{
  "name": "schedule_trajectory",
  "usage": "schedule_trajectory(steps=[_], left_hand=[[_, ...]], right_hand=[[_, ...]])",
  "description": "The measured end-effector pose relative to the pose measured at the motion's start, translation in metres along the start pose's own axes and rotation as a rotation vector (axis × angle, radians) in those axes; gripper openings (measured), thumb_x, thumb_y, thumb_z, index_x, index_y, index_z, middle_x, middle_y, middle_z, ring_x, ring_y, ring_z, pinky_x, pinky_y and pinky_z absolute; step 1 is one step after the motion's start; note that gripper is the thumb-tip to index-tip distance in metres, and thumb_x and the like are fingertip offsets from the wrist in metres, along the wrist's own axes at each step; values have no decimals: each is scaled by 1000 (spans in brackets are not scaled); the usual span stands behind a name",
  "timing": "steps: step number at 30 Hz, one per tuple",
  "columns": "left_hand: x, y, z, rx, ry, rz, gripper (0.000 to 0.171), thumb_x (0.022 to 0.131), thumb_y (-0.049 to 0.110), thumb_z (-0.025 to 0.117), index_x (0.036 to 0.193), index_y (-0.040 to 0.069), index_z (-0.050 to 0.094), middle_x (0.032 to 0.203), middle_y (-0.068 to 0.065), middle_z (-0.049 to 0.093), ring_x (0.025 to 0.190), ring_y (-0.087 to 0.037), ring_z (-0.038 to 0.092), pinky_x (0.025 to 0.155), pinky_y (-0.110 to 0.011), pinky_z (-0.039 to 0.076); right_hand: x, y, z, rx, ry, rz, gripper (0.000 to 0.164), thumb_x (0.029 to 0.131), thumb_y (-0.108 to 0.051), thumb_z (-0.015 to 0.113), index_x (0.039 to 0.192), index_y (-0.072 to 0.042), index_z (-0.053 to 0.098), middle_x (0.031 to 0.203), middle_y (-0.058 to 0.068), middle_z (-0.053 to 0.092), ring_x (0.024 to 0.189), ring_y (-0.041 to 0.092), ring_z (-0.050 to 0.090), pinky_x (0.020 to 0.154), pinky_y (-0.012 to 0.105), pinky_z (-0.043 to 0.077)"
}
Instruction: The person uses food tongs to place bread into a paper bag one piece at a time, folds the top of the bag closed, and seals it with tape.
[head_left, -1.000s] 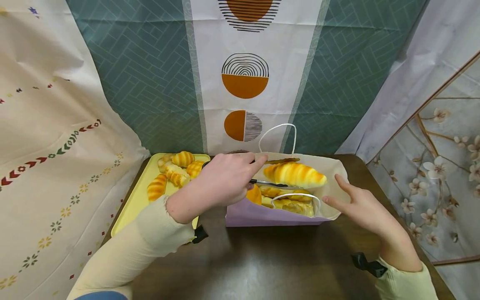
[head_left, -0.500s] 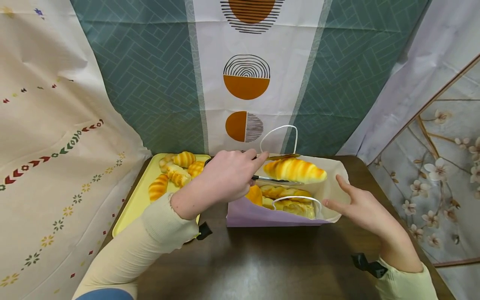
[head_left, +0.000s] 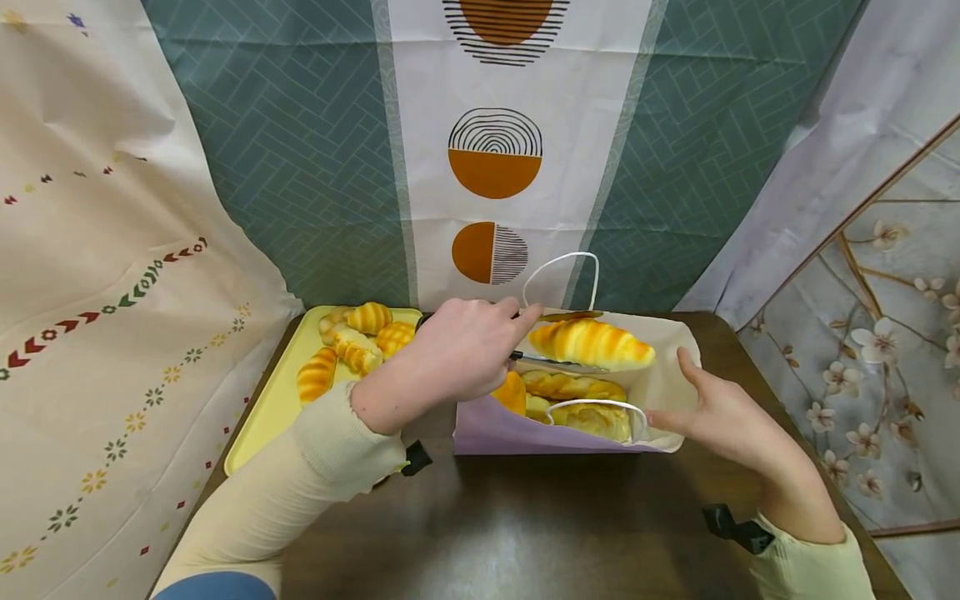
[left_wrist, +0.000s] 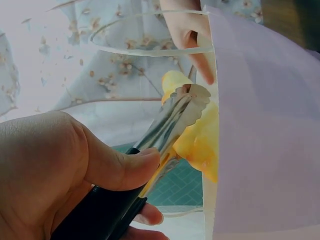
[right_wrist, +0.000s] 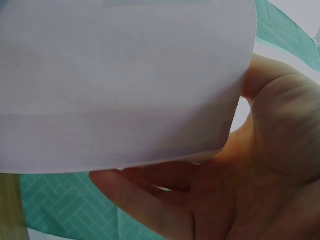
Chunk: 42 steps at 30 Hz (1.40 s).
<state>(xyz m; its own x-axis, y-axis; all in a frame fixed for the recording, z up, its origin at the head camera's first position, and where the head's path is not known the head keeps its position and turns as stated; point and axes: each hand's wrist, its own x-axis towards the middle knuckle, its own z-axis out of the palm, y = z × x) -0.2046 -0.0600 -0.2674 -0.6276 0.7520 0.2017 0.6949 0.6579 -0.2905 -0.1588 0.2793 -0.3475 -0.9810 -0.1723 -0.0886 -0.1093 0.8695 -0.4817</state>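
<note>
My left hand grips black-handled metal tongs, the thumb lying along one arm. Between their jaws is a long, ridged croissant-shaped bread, golden with pale yellow stripes. It is over the mouth of a lilac paper bag with white cord handles. Inside the bag lie a twisted bread, a paler loaf and a round orange bun. At the bag's right end my right hand holds the rim, its thumb and index finger over the edge; the paper hides part of the fingers in the right wrist view.
A yellow tray on the left bears several breads, including a striped roll. Tray and bag stand on a dark brown table. A patterned curtain hangs close behind, with cloths at both sides.
The left hand, tongs and bread have shifted slightly right. The lower tong arm now sits closer along the bread. My right thumb has edged down at the bag's front corner.
</note>
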Motion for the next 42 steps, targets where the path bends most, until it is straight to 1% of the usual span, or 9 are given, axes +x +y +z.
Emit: schedule_trajectory(steps=[5,14,16,20,25,29,31,36,42], left_hand=[[5,3,-1,-27,-30,6,54,88,20,58,142,16,50,93,1,57,56,-15,47,45,-28,39],[11,10,2,-27,-29,10,56,86,12,46,141,16,54,94,2,61,58,-16,50,45,-30,40],[13,11,3,-29,-28,7,55,87,12,46,140,16,55,99,2,64,59,-16,52,45,-31,41],[17,15,7,-5,2,12,51,89,15,50,139,15,58,108,2,67,63,-16,57,46,-31,42],[22,20,10,17,16,9,45,90,15,51,133,14,63,100,3,67,69,-17,61,48,-32,46],[25,23,12,7,-4,4,42,90,14,51,130,13,65,90,3,64,73,-16,61,48,-32,47],[27,24,13,3,-29,-6,37,89,14,51,123,14,67,85,3,62,72,-15,60,48,-31,46],[31,24,19,-10,-82,-24,24,89,15,53,109,15,66,80,3,59,71,-16,59,50,-31,46],[35,23,25,-15,-108,-27,24,90,17,53,109,15,66,82,2,59,72,-16,59,53,-32,48]], right_hand=[[1,-1,0,-3,-6,12,114,85,-68,64,158,1,9,153,32,30,129,44,47,95,60,43],[2,-3,1,2,-1,2,113,86,-66,64,158,0,8,153,32,29,128,43,48,95,59,43],[2,-3,0,5,3,-2,112,86,-66,64,158,-1,7,154,32,29,128,42,49,95,58,43],[2,-3,0,9,5,-5,111,87,-65,63,158,-1,7,154,31,29,129,42,48,95,58,43],[1,-2,0,17,3,-4,110,87,-65,63,158,-1,7,155,30,27,131,44,45,96,59,42],[1,-2,0,25,0,-5,110,88,-64,64,158,-2,7,156,29,26,130,43,46,96,59,42],[1,-2,0,29,-3,7,111,87,-65,64,158,-3,6,156,29,25,131,44,45,96,59,41],[3,-3,1,29,-10,32,113,86,-67,63,159,-5,4,156,31,24,133,48,41,98,63,39],[2,0,1,35,0,12,109,88,-65,63,159,-6,5,156,29,25,132,44,44,96,59,41]])
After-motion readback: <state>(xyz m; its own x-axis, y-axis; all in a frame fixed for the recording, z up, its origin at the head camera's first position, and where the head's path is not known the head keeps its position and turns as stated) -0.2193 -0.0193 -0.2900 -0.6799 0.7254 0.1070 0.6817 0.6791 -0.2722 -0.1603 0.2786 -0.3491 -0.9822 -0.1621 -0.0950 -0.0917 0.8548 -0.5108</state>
